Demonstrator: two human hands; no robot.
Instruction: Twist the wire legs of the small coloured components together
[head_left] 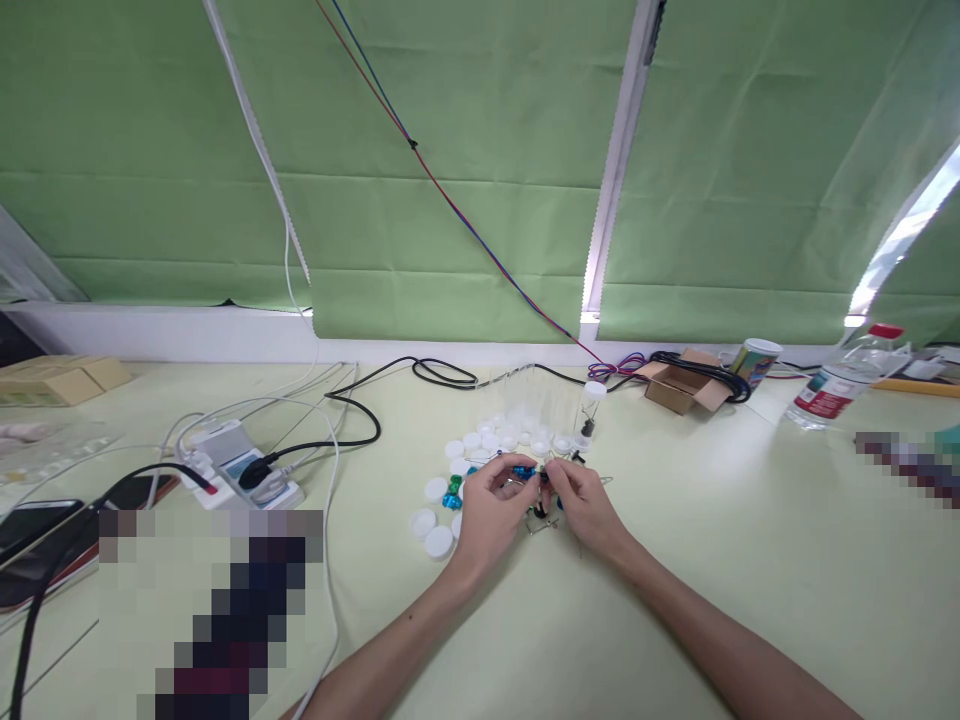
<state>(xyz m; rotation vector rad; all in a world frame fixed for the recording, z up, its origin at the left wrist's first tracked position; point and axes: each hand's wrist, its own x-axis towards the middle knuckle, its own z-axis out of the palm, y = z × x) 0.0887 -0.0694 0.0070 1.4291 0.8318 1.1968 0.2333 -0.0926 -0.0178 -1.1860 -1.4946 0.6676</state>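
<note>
My left hand (495, 505) is closed, with thumb and fingers pinched around a small shiny blue piece (524, 471). Close against it, my right hand (586, 503) is closed too, its fingertips pressed together over something small and dark that is mostly hidden. Beneath both hands lie thin wire-like bits and a black part (540, 511). Left of my left hand are a green piece (454, 484) and another blue piece (451, 501), among loose white caps (439, 542). Behind the hands stand several clear tubes (551, 400). A capped tube (591, 405) holds a dark item.
On the left, a power strip (244, 465) with plugged-in cables and a phone (37, 525) lie on the table (675, 600). At the back right are an open cardboard box (679, 385), a canister (754, 362) and a water bottle (844, 385). A white cable (330, 560) runs by my left forearm.
</note>
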